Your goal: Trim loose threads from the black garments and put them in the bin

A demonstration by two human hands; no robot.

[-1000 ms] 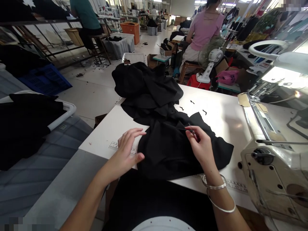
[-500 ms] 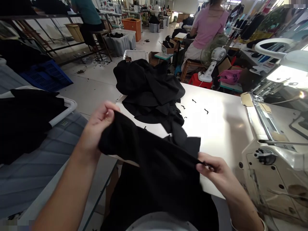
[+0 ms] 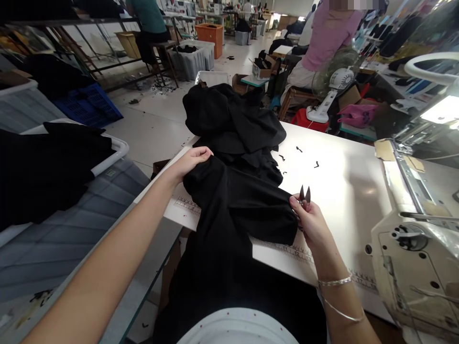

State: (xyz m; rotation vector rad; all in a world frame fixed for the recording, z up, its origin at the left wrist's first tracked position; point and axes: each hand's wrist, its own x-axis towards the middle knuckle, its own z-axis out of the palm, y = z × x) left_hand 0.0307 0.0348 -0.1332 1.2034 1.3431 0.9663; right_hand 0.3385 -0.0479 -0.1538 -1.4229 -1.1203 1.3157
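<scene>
A black fabric piece [image 3: 236, 200] lies across the near edge of the white sewing table [image 3: 340, 186] and hangs down toward my lap. My left hand [image 3: 191, 160] is closed on its far left corner, near the table's left edge. My right hand [image 3: 310, 222] pinches the piece's right edge and also holds small thread snips [image 3: 304, 195], blades pointing up and away. A heap of black garments [image 3: 229, 122] sits just beyond the piece on the table's far left corner.
A sewing machine [image 3: 416, 229] stands at the right with a lit lamp above. Small black scraps [image 3: 315, 165] dot the table. A bin with black cloth [image 3: 50, 162] is at my left. A person in pink [image 3: 326, 43] sits ahead by a fan.
The fabric piece, held up in the air half a second ago, now lies on the table. My left hand moved forward to its far corner. The snips now show in my right hand.
</scene>
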